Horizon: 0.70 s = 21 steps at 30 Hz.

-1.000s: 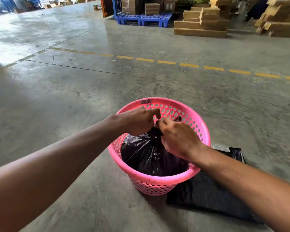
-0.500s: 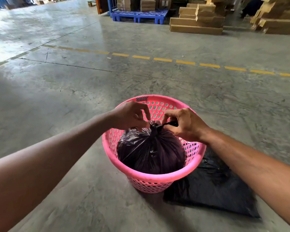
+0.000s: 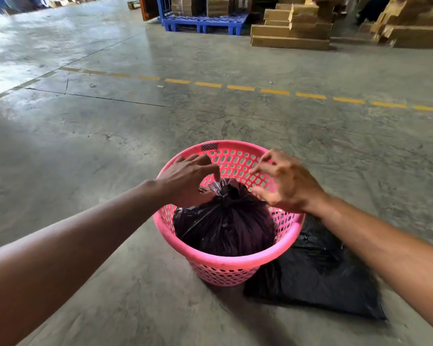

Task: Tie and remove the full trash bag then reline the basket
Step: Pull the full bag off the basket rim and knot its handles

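A bare concrete warehouse floor (image 3: pixel 110 146) is being used as the work surface. One pink basket (image 3: pixel 225 260) is standing on it, and one full black trash bag (image 3: pixel 225 226) is sitting inside, its knotted neck (image 3: pixel 223 189) pointing straight up. The neck is being flanked by two hands: the left hand (image 3: pixel 185 181), fingers curled and touching the neck, is nearer; the right hand (image 3: pixel 285 183), fingers spread and empty, is being held just beside it. One flat spare bag (image 3: pixel 315 283) is lying beside the basket, at its right.

Flat black bag (image 3: pixel 318 278) partly hidden behind basket (image 3: pixel 225 260).
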Tool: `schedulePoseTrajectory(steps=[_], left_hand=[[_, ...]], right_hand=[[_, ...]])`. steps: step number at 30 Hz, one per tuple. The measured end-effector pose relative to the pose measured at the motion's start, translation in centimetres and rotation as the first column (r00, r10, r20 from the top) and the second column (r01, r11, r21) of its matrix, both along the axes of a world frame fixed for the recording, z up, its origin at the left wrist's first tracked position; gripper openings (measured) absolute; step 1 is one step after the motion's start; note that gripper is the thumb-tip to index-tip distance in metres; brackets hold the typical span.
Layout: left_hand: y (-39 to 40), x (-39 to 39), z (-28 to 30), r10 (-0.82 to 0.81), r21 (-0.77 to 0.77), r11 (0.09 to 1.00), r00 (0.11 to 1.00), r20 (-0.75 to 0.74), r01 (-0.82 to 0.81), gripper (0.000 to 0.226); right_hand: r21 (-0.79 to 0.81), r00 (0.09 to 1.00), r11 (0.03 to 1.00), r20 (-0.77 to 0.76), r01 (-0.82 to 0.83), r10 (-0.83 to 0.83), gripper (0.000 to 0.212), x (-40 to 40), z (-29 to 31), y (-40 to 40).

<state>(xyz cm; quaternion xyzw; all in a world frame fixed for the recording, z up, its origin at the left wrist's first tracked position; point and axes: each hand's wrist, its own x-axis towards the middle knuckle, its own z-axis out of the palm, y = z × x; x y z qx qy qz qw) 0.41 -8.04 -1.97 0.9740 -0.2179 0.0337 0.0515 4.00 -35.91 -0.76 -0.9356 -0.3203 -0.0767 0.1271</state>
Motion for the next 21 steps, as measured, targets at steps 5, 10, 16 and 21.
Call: schedulePoseTrajectory(steps=[5,10,16,21], left_hand=[[-3.9,-1.0,-1.5,0.036,0.132,0.991,0.988,-0.148,-0.017,0.079],[-4.9,-0.4,-2.8,0.04,-0.062,0.997,0.987,-0.159,-0.051,0.03],[-4.2,0.3,-0.7,0.038,-0.231,0.972,0.999,-0.018,-0.041,0.025],[-2.8,0.7,4.7,0.24,-0.478,0.869,0.955,0.176,-0.13,0.03]], right_hand=[[0.167,0.86,0.845,-0.156,0.508,-0.487,0.051,0.1,-0.1,-2.0],[0.218,0.834,0.819,-0.306,0.531,-0.46,0.044,-0.4,-1.4,-1.7],[0.241,0.811,0.78,-0.275,0.577,-0.516,0.047,-0.3,-1.5,-1.2],[0.259,0.815,0.778,-0.283,0.572,-0.505,0.049,-0.7,-1.3,-1.4]])
